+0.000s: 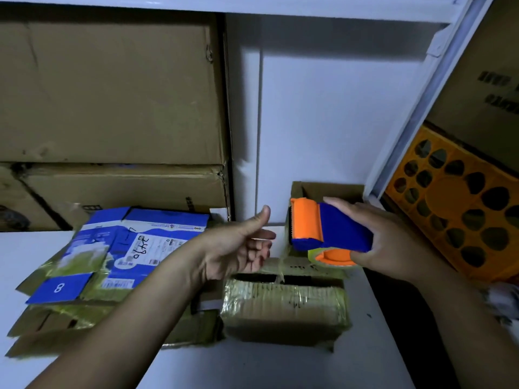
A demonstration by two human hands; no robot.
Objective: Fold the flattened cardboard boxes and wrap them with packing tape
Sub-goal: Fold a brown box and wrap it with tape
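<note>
My right hand (393, 240) grips a blue and orange tape dispenser (328, 228) with a roll of clear tape, held above a folded brown cardboard box (283, 307) wrapped in glossy tape. My left hand (241, 248) hovers just left of the dispenser, thumb up, fingers loosely curled, holding nothing. To the left lies a flattened blue, white and green printed box (112, 254) on top of flattened brown cardboard (56, 329). All of it rests on a white table (252, 366).
Large brown cartons (112, 94) are stacked against the back left. A white wall panel (323, 122) stands behind the table. An orange perforated crate (455, 203) and another carton sit on shelving at the right. A small open brown box (328, 189) stands behind the dispenser.
</note>
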